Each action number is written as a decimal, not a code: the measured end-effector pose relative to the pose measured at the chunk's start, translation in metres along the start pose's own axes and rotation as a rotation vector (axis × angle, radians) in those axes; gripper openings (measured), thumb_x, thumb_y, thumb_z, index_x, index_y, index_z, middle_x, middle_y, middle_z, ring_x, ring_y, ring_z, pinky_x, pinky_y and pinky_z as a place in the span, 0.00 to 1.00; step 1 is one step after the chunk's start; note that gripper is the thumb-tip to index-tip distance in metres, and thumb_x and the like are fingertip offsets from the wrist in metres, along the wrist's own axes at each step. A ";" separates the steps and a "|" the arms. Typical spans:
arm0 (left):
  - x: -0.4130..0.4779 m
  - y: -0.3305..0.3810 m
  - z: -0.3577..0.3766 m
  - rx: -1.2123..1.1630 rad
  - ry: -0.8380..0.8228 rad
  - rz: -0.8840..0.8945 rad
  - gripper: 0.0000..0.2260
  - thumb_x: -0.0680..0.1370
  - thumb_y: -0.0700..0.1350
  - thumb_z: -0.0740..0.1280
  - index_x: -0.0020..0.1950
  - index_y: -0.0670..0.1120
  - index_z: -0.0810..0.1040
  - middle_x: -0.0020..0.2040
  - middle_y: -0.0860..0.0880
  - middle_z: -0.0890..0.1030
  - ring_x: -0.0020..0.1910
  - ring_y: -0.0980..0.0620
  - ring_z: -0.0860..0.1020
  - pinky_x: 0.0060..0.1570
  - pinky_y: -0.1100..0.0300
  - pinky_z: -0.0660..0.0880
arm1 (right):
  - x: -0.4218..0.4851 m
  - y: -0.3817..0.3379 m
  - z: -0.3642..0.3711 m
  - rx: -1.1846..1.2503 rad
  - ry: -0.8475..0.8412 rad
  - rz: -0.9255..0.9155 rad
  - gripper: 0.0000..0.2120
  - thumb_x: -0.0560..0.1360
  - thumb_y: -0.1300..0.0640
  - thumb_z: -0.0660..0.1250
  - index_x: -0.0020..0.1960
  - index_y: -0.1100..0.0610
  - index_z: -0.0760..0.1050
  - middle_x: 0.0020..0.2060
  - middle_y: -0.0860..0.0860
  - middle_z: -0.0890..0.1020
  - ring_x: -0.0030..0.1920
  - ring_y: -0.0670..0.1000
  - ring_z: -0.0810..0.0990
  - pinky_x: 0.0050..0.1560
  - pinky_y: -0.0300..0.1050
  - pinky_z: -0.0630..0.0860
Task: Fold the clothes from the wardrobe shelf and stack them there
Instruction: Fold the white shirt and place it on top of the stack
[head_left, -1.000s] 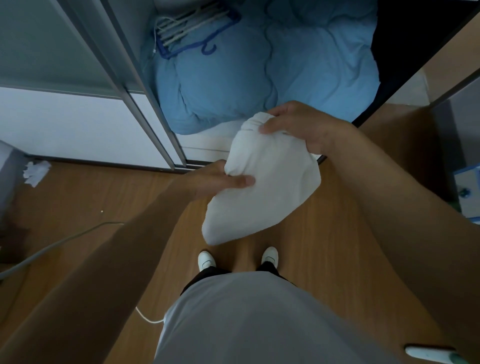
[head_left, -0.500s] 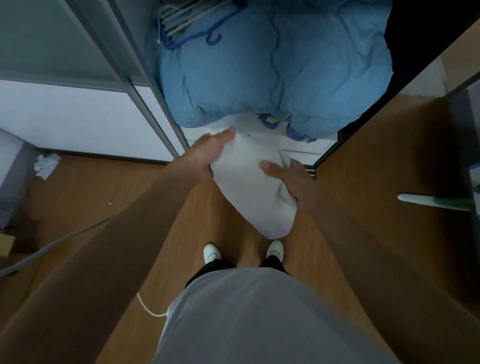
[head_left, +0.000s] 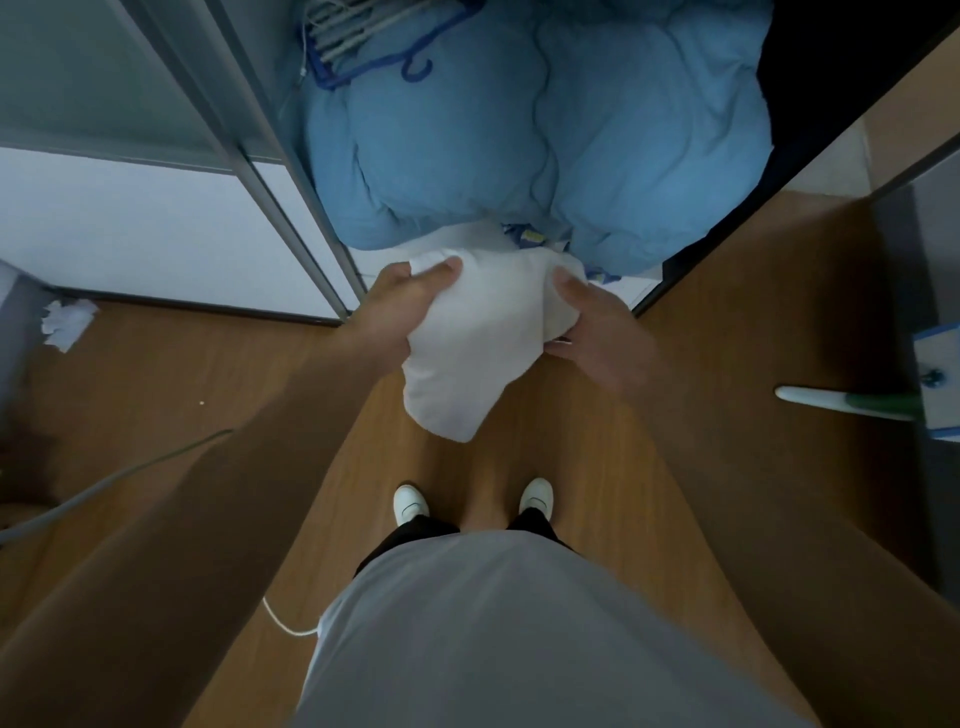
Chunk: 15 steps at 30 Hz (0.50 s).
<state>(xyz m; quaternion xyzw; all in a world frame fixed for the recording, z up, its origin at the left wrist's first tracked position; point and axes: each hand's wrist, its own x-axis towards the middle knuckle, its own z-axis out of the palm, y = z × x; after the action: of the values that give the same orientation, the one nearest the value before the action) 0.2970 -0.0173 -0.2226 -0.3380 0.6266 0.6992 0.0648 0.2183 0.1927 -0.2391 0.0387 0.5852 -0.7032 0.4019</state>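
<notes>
Head camera looks down on both hands gripping a bundled white garment at the front edge of the wardrobe shelf: the left hand curls round its upper left corner, and the right hand clasps its right side. The cloth's lower end hangs free above the wooden floor, and its top sits just before a blue duvet on the shelf

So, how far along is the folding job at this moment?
Done: the white garment looks folded into a small bundle. In hand: the left hand and right hand both grip it in front of the open wardrobe, just below the blue duvet. Left: laying it inside; no stack of folded clothes is visible yet.
</notes>
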 end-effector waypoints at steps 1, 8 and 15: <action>0.000 0.004 0.000 0.012 0.013 -0.015 0.20 0.77 0.54 0.72 0.65 0.45 0.78 0.56 0.45 0.84 0.55 0.45 0.83 0.61 0.45 0.78 | -0.001 0.007 0.001 -0.066 -0.026 -0.040 0.18 0.75 0.48 0.71 0.63 0.51 0.77 0.57 0.50 0.85 0.59 0.52 0.83 0.56 0.48 0.80; 0.002 -0.007 -0.028 -0.183 -0.322 0.012 0.26 0.80 0.50 0.68 0.76 0.47 0.66 0.67 0.49 0.79 0.64 0.48 0.80 0.60 0.52 0.78 | 0.008 0.000 0.020 0.103 0.148 -0.090 0.10 0.76 0.62 0.70 0.57 0.58 0.80 0.51 0.54 0.86 0.52 0.53 0.85 0.53 0.51 0.81; 0.014 -0.004 -0.010 0.024 -0.077 0.074 0.23 0.81 0.42 0.68 0.74 0.55 0.70 0.58 0.55 0.83 0.54 0.51 0.84 0.51 0.59 0.81 | 0.003 -0.010 0.012 -0.067 0.326 -0.051 0.31 0.75 0.48 0.73 0.74 0.55 0.68 0.63 0.51 0.80 0.58 0.51 0.82 0.56 0.49 0.81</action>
<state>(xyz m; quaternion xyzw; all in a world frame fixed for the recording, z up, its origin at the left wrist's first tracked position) 0.2923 -0.0303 -0.2337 -0.2866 0.6440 0.7061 0.0671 0.2150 0.1805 -0.2292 0.1239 0.6665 -0.6778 0.2846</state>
